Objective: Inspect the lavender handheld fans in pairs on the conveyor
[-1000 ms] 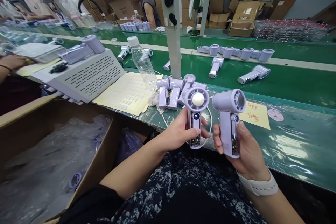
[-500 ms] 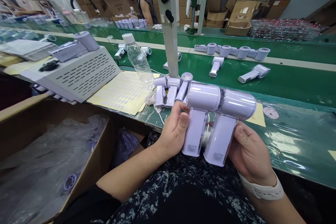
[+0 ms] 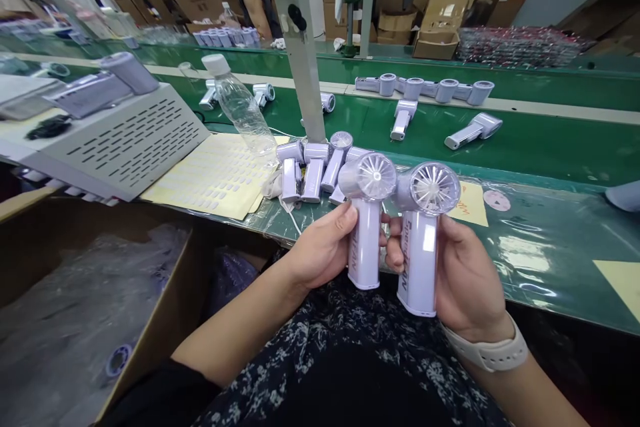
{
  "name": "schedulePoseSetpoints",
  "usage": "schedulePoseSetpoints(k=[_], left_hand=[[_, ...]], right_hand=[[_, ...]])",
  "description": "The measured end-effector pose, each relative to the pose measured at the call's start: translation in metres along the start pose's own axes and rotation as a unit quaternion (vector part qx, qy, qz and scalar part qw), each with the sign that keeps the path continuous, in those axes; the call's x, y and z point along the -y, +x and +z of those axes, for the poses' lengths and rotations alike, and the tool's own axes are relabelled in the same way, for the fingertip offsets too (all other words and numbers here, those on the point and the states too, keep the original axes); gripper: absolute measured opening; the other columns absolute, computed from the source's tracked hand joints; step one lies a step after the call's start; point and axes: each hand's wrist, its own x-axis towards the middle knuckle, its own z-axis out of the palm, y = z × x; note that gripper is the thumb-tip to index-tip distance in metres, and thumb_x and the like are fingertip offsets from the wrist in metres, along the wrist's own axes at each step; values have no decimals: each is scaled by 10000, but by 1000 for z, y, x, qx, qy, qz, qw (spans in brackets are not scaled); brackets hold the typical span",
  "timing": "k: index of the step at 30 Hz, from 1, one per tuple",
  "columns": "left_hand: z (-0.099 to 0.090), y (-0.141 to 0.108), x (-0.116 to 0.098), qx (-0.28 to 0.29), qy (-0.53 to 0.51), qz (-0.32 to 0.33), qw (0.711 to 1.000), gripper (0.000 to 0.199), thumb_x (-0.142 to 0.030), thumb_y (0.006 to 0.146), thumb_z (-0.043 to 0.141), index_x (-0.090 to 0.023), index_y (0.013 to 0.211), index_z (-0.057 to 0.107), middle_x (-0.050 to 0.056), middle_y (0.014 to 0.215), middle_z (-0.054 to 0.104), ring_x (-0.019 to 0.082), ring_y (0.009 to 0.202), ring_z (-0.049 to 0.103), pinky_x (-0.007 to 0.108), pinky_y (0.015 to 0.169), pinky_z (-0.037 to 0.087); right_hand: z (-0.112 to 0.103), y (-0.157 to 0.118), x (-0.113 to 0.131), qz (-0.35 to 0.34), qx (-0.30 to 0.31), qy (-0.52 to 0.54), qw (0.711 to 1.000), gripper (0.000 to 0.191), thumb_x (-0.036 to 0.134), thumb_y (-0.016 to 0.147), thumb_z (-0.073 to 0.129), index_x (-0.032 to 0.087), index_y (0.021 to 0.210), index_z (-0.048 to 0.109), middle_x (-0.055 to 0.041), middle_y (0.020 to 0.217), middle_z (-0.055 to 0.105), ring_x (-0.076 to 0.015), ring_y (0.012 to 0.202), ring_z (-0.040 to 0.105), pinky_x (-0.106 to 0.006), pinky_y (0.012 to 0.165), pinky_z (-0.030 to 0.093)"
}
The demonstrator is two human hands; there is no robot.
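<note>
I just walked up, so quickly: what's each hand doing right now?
Left hand: closed around a lilac handheld fan.
Right hand: closed around another fan.

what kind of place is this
Probably a small-appliance factory assembly line: several lilac plastic handheld fans on a long green conveyor belt, brown cardboard boxes piled behind, and a person in a dark sleeveless top beyond the line.

- Over there, the left hand (image 3: 325,243) grips a pale lilac plastic handheld fan (image 3: 366,243), its bladed round face showing.
- The right hand (image 3: 470,270) has a matching lettered lilac fan (image 3: 423,263) just beside it.
- A clear plastic bottle with a white cap (image 3: 243,110) is near a yellow sticker sheet (image 3: 200,183).
- The grey slotted metal box (image 3: 135,140) bears another lilac fan (image 3: 107,87).
</note>
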Motion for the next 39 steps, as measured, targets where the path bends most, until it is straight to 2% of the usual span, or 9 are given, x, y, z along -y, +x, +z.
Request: schedulePoseSetpoints(k=[5, 10, 17, 24, 27, 31, 34, 36, 39], left_hand=[[-2, -3, -6, 23, 32, 28, 999, 421, -252, 843, 834, -193, 1220, 656, 85, 1151, 754, 236, 1011, 756, 346, 887, 597], [-7, 3, -1, -12, 92, 83, 992, 666, -367, 644, 979, -206, 1177, 613, 54, 1034, 774, 218, 948, 765, 306, 793, 624], [-7, 7, 0, -37, 110, 77, 990, 673, -489, 565, 989, -188, 985, 557, 42, 969, 751, 169, 823, 736, 259, 689, 610], [-10, 1, -4, -43, 162, 74, 983, 597, -464, 635, 960, -197, 966, 542, 19, 932, 700, 134, 779, 692, 252, 707, 567], [-15, 0, -4, -50, 300, 165, 938, 447, -337, 745, 882, -202, 1053, 588, 54, 1025, 732, 201, 913, 730, 335, 834, 585], [-24, -1, -3, -14, 461, 413, 785, 242, -324, 902, 733, -226, 1095, 625, 97, 1216, 767, 285, 1268, 677, 506, 1137, 484], [-29, -5, 1, -7, 516, 499, 696, 130, -356, 1025, 551, -265, 1015, 644, 53, 1225, 788, 225, 1315, 655, 546, 1243, 356], [-30, -7, 7, -33, 520, 479, 707, 159, -383, 1020, 547, -283, 950, 648, 33, 1188, 802, 220, 1280, 675, 556, 1252, 323], [-31, -4, 13, -75, 493, 420, 758, 137, -392, 965, 619, -284, 886, 652, 45, 1120, 814, 247, 1232, 694, 588, 1275, 240]], right_hand=[[-14, 1, 6, -65, -9, -16, 998, 330, 452, 979, 550, 218, 923, 775, -71, 799, 740, -200, 687, 683, -307, 603, 602], [-18, 5, 1, -114, -90, -43, 988, 260, 435, 996, 601, 253, 1115, 743, -49, 890, 792, -227, 842, 772, -397, 813, 659], [-14, 10, -8, -98, -152, -54, 982, 358, 355, 964, 660, 281, 1313, 675, -39, 882, 816, -231, 786, 794, -351, 673, 665], [-28, 10, -11, -152, -113, -142, 972, 332, 379, 991, 594, 267, 1284, 703, -51, 1003, 817, -285, 959, 791, -420, 801, 667], [-34, 2, -7, -239, -56, -264, 933, 375, 340, 922, 714, 274, 1291, 693, -66, 1223, 773, -301, 1188, 716, -404, 928, 627], [-34, -7, 4, -310, 80, -455, 831, 577, 115, 767, 841, 282, 1280, 637, -97, 1429, 664, -325, 1326, 627, -425, 1014, 570], [-33, -10, 6, -358, 165, -464, 793, 572, 97, 799, 807, 302, 1301, 628, -87, 1448, 648, -332, 1360, 595, -515, 1116, 494], [-35, -10, 2, -348, 179, -442, 807, 643, 154, 825, 819, 351, 1395, 596, -63, 1438, 663, -341, 1381, 576, -569, 1171, 431], [-44, -7, -7, -323, 172, -416, 833, 852, 186, 846, 828, 479, 1538, 426, -19, 1465, 652, -336, 1358, 600, -597, 1148, 444]])
